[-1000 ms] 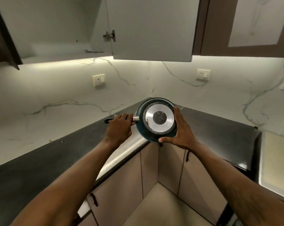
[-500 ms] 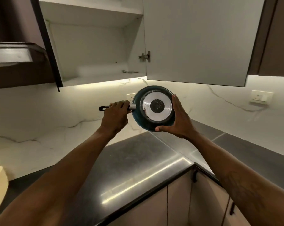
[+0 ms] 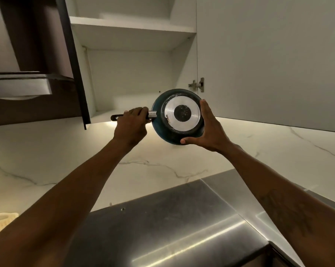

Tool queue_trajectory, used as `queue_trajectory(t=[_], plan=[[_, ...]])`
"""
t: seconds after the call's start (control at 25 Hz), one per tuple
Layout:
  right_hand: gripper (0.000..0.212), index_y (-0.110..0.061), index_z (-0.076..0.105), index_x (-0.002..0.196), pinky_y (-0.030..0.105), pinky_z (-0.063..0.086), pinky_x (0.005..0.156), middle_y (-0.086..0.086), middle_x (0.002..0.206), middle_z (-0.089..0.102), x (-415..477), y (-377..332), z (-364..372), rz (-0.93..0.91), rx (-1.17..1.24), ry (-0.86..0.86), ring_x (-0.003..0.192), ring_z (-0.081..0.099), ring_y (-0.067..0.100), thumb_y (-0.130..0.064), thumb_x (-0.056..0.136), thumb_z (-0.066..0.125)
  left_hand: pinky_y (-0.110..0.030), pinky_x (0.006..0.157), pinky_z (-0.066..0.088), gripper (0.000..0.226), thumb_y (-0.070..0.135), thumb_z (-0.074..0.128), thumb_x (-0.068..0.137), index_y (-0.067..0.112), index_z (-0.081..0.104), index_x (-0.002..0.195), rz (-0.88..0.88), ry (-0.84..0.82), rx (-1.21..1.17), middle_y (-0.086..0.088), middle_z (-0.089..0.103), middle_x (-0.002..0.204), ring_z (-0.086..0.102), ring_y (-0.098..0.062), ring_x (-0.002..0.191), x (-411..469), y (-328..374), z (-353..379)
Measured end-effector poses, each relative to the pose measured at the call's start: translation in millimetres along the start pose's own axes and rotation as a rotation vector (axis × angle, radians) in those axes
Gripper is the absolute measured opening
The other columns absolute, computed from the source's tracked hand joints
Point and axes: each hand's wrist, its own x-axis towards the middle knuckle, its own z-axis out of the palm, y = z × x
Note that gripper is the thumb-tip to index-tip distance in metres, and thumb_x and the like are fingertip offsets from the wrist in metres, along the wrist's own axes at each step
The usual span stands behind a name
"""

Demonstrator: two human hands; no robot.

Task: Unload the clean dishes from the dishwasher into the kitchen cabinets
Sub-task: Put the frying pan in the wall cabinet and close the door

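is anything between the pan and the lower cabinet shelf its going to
Nothing visible does. The pan, left hand gripping its handle and right hand supporting its rim, is held before the open cabinet. The lower shelf shows only a pale, unclear shape toward its back.

White marble wall (image 3: 37,151), glossy dark countertop (image 3: 162,237), range hood (image 3: 18,87), warm strip light (image 3: 239,121)

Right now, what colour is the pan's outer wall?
Dark teal-blue pan, clearest in the head view.
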Motion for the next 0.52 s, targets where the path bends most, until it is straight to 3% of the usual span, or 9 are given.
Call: queue_trajectory(t=[0.16, 0.28, 0.4, 0.52], plan=[[0.142, -0.027, 0.000, 0.159, 0.048, 0.034, 0.118, -0.008, 0.165, 0.014, 68.7, 15.8, 22.1, -0.051, 0.015, 0.035, 0.151, 0.021, 0.018, -0.073, 0.054, 0.085, -0.032, 0.058, 0.037, 0.027, 0.007, 0.062, 0.086, 0.011, 0.058, 0.112, -0.034, 0.019, 0.074, -0.008, 0.068, 0.100, 0.061, -0.030, 0.076, 40.0, -38.2, 14.5], [0.128, -0.028, 0.000, 0.159, 0.037, 0.023, 0.121, -0.005, 0.167, 0.008, 107.6, 25.5, 37.9, -0.064, 0.025, 0.043, 0.154, 0.011, 0.019, -0.069, 0.067, 0.080, -0.032, 0.061, 0.036, 0.025, 0.015, 0.063, 0.091, 0.011, 0.058, 0.115, -0.101, -0.008, 0.093, -0.008, 0.067, 0.100, 0.055, -0.024, 0.071, 64.1, -59.4, 26.9], [0.110, -0.026, 0.009, 0.159, 0.026, 0.028, 0.118, -0.003, 0.164, 0.021, 142.1, 33.2, 55.6, -0.092, 0.122, 0.064, 0.148, 0.024, 0.014, -0.060, 0.078, 0.076, -0.033, 0.062, 0.034, 0.023, 0.023, 0.063, 0.092, 0.012, 0.060, 0.111, -0.205, -0.043, 0.133, -0.007, 0.065, 0.093, 0.046, -0.020, 0.069, 83.4, -74.2, 38.0], [0.099, -0.027, 0.017, 0.157, 0.034, 0.034, 0.118, -0.003, 0.158, 0.033, 175.2, 43.0, 76.2, -0.115, 0.160, -0.009, 0.143, 0.036, 0.017, -0.058, 0.082, 0.073, -0.033, 0.061, 0.035, 0.023, 0.026, 0.066, 0.090, 0.011, 0.063, 0.107, -0.255, -0.137, 0.218, -0.006, 0.060, 0.083, 0.049, -0.021, 0.069, 96.6, -87.3, 48.7]])
